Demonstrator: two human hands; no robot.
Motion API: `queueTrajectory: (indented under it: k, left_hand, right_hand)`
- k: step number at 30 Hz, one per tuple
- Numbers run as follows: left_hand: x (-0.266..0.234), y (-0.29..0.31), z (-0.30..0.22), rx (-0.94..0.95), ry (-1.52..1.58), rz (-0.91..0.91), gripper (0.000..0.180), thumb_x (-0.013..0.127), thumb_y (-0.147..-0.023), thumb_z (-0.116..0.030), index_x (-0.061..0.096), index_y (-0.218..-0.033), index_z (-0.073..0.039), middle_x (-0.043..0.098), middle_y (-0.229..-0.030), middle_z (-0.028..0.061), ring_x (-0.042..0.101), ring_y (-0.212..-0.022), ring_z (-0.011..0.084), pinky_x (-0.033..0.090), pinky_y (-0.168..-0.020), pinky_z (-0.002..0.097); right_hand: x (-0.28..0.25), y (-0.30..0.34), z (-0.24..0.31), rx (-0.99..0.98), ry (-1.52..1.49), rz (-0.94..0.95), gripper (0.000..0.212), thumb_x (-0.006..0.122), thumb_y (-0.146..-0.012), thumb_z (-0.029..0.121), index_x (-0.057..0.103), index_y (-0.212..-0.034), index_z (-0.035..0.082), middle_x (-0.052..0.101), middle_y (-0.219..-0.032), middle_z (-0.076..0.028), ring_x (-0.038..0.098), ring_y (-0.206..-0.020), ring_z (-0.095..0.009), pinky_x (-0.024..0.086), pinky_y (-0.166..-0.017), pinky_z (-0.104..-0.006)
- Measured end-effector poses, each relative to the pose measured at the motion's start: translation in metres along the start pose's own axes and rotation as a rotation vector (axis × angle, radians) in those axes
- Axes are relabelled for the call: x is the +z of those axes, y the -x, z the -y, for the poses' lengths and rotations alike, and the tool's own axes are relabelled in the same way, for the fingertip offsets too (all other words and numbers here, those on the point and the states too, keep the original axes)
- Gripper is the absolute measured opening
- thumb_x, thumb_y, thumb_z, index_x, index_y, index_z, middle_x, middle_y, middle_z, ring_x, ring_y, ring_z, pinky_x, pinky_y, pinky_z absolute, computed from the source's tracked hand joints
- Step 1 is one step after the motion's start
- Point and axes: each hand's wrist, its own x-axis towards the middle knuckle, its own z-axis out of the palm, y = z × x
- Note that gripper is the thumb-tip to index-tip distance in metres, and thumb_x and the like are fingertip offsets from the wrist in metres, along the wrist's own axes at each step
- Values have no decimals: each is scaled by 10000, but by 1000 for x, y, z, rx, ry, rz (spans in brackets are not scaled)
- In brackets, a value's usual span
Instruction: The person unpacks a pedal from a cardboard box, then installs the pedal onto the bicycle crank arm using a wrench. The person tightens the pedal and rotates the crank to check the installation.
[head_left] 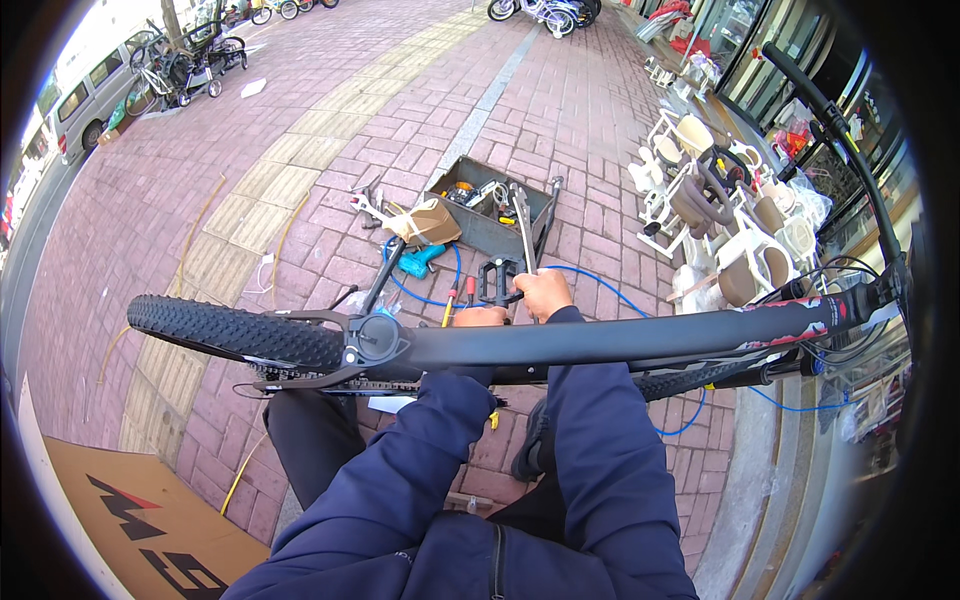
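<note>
A black bicycle frame [560, 342] lies across in front of me, its knobby tyre [235, 330] to the left. Both my arms reach under and past its tube. My right hand [545, 294] is closed round the near end of a long silver wrench [525, 228], which points away from me beside a black pedal [497, 281]. My left hand [480, 317] is low behind the tube, near the pedal. Its fingers look curled, but the tube hides most of them and whatever they hold. Red-handled tools [470, 286] lie just beyond it.
Beyond the pedal sits a grey metal toolbox [482, 232] full of tools. Beside it are a brown paper-wrapped parcel [425, 221], a teal power tool [420, 262] and a blue hose [610, 283]. Child seats [700, 200] crowd the right; a cardboard box [150, 510] stands lower left.
</note>
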Motion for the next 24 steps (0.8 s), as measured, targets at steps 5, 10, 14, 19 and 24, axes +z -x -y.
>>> queueTrajectory:
  k: [5,10,14,19,24]
  left_hand:
    - [3,-6,-4,-201,85,59,247,661,-815,-313,751,-965,-139,722,-799,129,729,-818,318,564,-748,436]
    - [13,-5,4,10,52,25,244,653,-824,-303,747,-944,-112,724,-822,150,728,-828,326,562,-763,448]
    - [16,-1,6,97,125,-122,222,638,-822,-292,736,-883,-103,728,-841,151,728,-830,321,556,-751,459]
    - [11,2,2,97,107,-125,216,641,-824,-307,725,-881,-117,727,-825,133,724,-797,317,552,-711,450]
    - [0,3,-5,94,98,-128,240,649,-820,-324,718,-889,-105,725,-806,137,721,-782,329,549,-699,458]
  right_hand:
    - [0,5,1,-62,-86,-109,308,679,-815,233,655,-744,-66,581,-558,-124,585,-457,-221,441,-436,-393]
    - [-4,16,21,88,90,-276,396,687,-847,311,671,-771,-78,649,-647,-224,654,-610,-372,500,-591,-473]
    - [-18,24,42,215,73,-253,450,673,-845,384,735,-882,-60,691,-934,-331,673,-952,-478,514,-876,-519]
    - [-35,42,62,150,62,-265,431,689,-844,378,734,-878,-49,700,-848,-296,687,-884,-456,527,-807,-501]
    - [-46,58,77,90,10,-251,386,698,-849,355,729,-854,-29,699,-781,-259,688,-808,-441,517,-739,-497]
